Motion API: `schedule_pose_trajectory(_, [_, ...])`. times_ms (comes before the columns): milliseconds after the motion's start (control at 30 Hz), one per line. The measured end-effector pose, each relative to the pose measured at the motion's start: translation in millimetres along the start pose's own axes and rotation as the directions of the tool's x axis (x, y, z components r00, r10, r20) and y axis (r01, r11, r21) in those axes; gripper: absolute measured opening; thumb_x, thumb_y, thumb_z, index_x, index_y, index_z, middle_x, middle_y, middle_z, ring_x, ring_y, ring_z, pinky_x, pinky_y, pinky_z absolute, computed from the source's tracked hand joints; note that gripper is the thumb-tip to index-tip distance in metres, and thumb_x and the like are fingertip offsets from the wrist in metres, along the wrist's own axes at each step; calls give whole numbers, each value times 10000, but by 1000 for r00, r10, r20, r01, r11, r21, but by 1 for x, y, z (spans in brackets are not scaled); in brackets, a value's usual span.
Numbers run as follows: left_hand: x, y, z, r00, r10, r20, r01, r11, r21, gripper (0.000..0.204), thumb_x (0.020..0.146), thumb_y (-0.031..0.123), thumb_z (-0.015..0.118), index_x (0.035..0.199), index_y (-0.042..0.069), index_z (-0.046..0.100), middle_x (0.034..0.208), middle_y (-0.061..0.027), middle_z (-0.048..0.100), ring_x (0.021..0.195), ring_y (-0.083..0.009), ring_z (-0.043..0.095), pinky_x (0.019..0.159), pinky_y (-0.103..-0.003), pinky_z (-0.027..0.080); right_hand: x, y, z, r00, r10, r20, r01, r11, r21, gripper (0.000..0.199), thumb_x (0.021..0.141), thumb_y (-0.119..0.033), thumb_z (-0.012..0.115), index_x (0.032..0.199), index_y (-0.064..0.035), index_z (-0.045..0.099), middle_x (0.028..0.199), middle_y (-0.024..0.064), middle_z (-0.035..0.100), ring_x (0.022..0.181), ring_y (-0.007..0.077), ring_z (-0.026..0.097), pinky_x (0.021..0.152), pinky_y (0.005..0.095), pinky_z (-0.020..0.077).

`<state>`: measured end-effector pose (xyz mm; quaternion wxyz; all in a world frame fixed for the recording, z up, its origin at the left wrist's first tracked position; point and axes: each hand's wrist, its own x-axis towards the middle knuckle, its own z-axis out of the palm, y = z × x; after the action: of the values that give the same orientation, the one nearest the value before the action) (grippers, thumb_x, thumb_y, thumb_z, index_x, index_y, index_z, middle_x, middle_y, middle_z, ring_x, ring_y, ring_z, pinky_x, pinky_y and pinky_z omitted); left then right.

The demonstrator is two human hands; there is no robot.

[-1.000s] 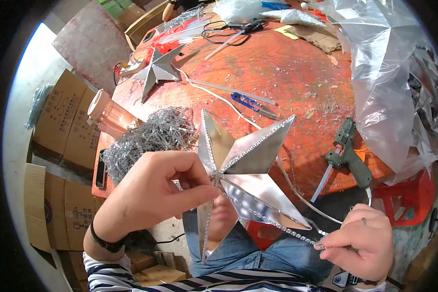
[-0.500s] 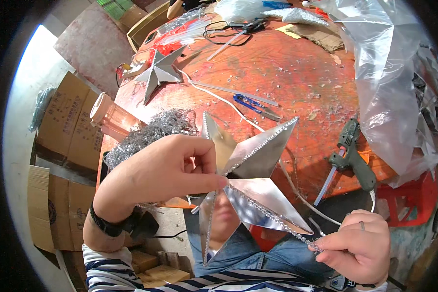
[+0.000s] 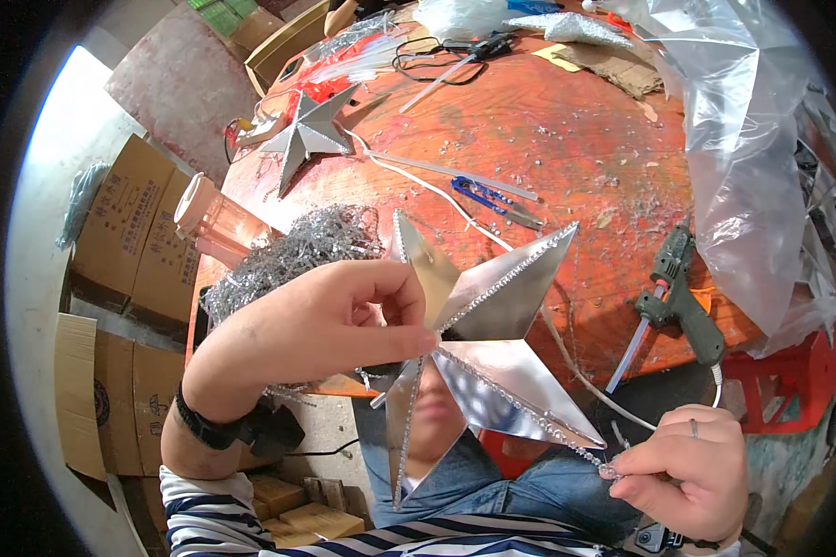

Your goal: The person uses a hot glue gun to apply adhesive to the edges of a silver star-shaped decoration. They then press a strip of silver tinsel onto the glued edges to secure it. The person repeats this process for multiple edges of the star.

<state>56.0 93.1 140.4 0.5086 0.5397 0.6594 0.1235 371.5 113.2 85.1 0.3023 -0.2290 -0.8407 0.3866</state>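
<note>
A mirror-like silver star [image 3: 520, 381] with raised folds is held above my lap. My left hand [image 3: 344, 316] has thumb and fingers closed on it at its middle. Glittery silver trim [image 3: 506, 397] runs along the ridges of the points. One strand stretches from the middle down the lower right ridge and past its tip. The loose end of that strand is pinched between the thumb and fingers of my right hand [image 3: 692, 469]. A clump of silver tinsel [image 3: 297, 251] lies on the table beyond my left wrist.
On the orange-red table [image 3: 566, 139] are a glue gun [image 3: 673, 288] with its white cord, blue-handled pliers [image 3: 492, 201], a clear glue stick [image 3: 474, 176], another silver star [image 3: 308, 139] and a lidded cup [image 3: 218, 218]. Plastic sheeting [image 3: 733, 167] hangs over the right edge. Cartons [image 3: 126, 223] stand left.
The star and both hands have shifted slightly right in the picture, along with the table behind them. Both grips stay the same.
</note>
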Motion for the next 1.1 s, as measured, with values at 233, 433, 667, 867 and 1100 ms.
schedule_pose_trajectory(233, [-3,3,9,993,-69,-97,64,997,-46,279,826,95,725,762,93,454,709,89,420,621,16,372,499,-167,282,-8,7,-1,998,65,15,-66,997,42,141,726,-183,766,734,-72,679,634,8,661,471,143,564,471,253,392])
schedule_pose_trajectory(433, [-1,7,9,988,-114,-101,113,993,-18,278,815,66,716,764,92,444,729,77,433,648,11,390,529,-170,312,-17,8,-6,935,342,97,-355,914,197,104,765,-93,737,752,-25,659,625,47,636,523,143,591,498,251,421])
schedule_pose_trajectory(667, [0,7,11,990,-102,-98,99,994,-41,277,823,47,697,772,84,427,765,53,463,674,-10,421,560,-175,355,-18,10,-3,841,486,236,-540,777,324,69,820,-74,685,815,-17,647,671,89,638,569,182,621,521,267,443])
schedule_pose_trajectory(867, [1,4,11,995,-55,-81,51,998,-48,261,842,80,686,784,88,431,742,59,447,666,-9,406,553,-184,343,-19,13,-3,840,482,250,-541,785,301,79,830,-88,675,815,-18,642,678,95,642,582,191,633,526,274,450])
schedule_pose_trajectory(1100, [2,0,11,997,-40,-68,33,994,-106,279,843,63,693,795,84,419,782,31,479,711,-37,459,609,-195,401,-19,18,1,855,454,250,-513,808,288,86,843,-106,663,830,-24,641,675,95,637,587,195,635,530,279,452])
